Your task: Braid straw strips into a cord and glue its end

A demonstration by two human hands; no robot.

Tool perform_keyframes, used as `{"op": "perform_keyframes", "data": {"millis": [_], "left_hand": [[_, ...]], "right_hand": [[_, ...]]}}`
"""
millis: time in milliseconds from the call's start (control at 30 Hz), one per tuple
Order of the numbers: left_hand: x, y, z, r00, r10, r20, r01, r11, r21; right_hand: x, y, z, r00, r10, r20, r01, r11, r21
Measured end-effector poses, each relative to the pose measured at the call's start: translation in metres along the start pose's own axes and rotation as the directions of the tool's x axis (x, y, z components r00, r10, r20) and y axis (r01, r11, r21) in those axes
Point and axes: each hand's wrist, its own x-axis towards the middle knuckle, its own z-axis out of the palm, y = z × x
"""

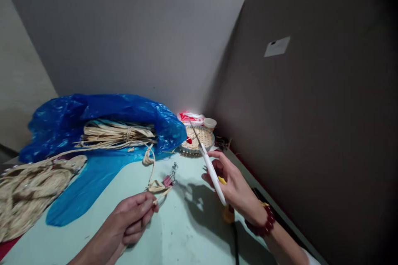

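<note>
Left hand (130, 217): closed, pinching the end of the straw cord (153, 169), lower centre of the frame.
Right hand (236, 188): gripping a white-handled tool (213, 174), its metal tip aimed up-left, apart from the cord.
Cord: loops up towards the straw bundle (115, 134); a pink clip (168, 179) is clamped on it near the fingers.
Progress: seemingly early, since only a short stretch looks plaited.
Left over: the tied bundle in the blue bag (93, 112), centre left.

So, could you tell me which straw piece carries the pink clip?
The thin strand pinched in the left hand; the bundle in the blue bag and the far-left heap carry none.
</note>
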Motion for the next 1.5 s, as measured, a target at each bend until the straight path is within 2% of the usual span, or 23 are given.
{"op": "perform_keyframes", "data": {"millis": [67,133,200,400,500,567,767,833,1000,1233,1400,1500], "left_hand": [[0.0,0.001,0.0,0.999,-0.022,0.046,0.022,1.0,-0.018],[-0.001,0.001,-0.001,0.997,-0.041,0.066,0.042,0.999,-0.023],[-0.002,0.0,-0.004,0.997,-0.047,0.063,0.048,0.999,-0.025],[0.0,-0.007,-0.014,1.0,-0.02,-0.018,0.019,0.998,-0.055],[0.001,-0.007,-0.017,0.999,-0.003,-0.05,0.0,0.998,-0.065],[0.001,-0.005,-0.017,0.997,0.017,-0.074,-0.022,0.997,-0.072],[-0.001,-0.006,-0.014,0.988,0.067,-0.139,-0.081,0.992,-0.097],[0.0,-0.008,-0.013,0.987,0.06,-0.148,-0.076,0.991,-0.106],[-0.001,-0.004,-0.008,0.984,0.045,-0.17,-0.065,0.991,-0.117],[-0.008,0.006,0.002,0.99,0.058,-0.126,-0.07,0.993,-0.094],[-0.002,0.002,-0.005,0.989,0.083,-0.12,-0.098,0.987,-0.129],[0.002,-0.001,-0.009,0.99,0.095,-0.106,-0.109,0.984,-0.143]], "right_hand": [[-0.008,-0.007,0.009,0.998,-0.014,0.059,0.02,0.994,-0.104],[-0.017,-0.012,0.017,0.984,-0.078,0.161,0.134,0.917,-0.376],[-0.025,-0.015,0.023,0.967,-0.139,0.212,0.232,0.825,-0.515],[-0.037,-0.012,0.027,0.9,-0.32,0.295,0.427,0.519,-0.74],[-0.035,-0.008,0.025,0.87,-0.339,0.358,0.475,0.383,-0.792],[-0.034,-0.005,0.025,0.864,-0.32,0.388,0.485,0.331,-0.809],[-0.033,0.004,0.028,0.841,-0.35,0.412,0.513,0.274,-0.814],[-0.032,0.006,0.029,0.831,-0.353,0.429,0.532,0.281,-0.799],[-0.035,0.009,0.029,0.849,-0.299,0.435,0.52,0.326,-0.79],[-0.036,0.012,0.029,0.824,-0.306,0.477,0.557,0.281,-0.781],[-0.035,0.01,0.03,0.798,-0.359,0.485,0.58,0.233,-0.781],[-0.036,0.009,0.03,0.796,-0.374,0.476,0.581,0.254,-0.773]]}}
